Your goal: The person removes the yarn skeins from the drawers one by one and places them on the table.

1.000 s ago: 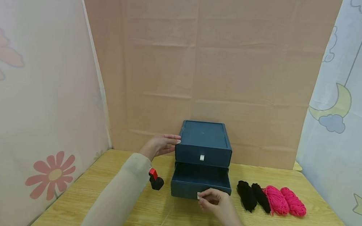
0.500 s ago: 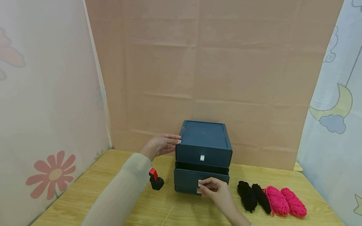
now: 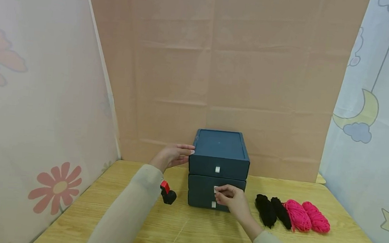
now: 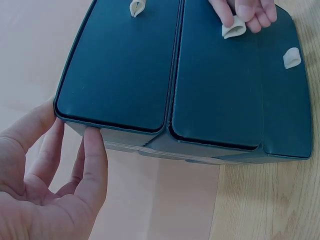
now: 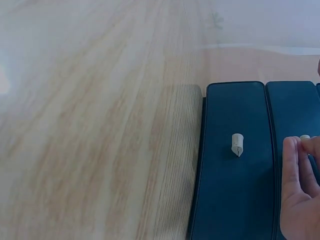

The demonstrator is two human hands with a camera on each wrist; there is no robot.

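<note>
In the head view, a dark blue drawer unit [image 3: 219, 144] stands on the wooden surface [image 3: 183, 239], in front of a tan backdrop [image 3: 209, 72]. Its three fronts each carry a white tab, and all look flush with the body. The left hand [image 3: 173, 156] is at the unit's left side, fingers extended and touching its upper edge. The right hand [image 3: 231, 198] is in front of the unit, thumb and forefinger brought together at the middle tab [image 3: 216, 189]. Just to the right of the unit lie two black yarn bundles [image 3: 265, 210] and two pink yarn bundles [image 3: 296, 216], side by side. Near the unit's lower left, beside the left sleeve [image 3: 129, 209], is a small red-and-black object [image 3: 167, 192]; I cannot tell whether it is fixed to the sleeve or apart from it.

In the left wrist view, the unit is seen turned on its side. The left hand has its fingers spread around the unit's upper left corner, a thumb and fingertips touching the edges without closing round anything. Across the unit, the right hand's fingers are at the middle tab, with the bottom tab [image 4: 292, 58] uncovered next to it.

In the right wrist view, the right hand is at the unit's middle front, fingers bent towards the thumb at the middle tab. The fingertips mostly hide that tab, so the hold appears to be a light pinch.
</note>
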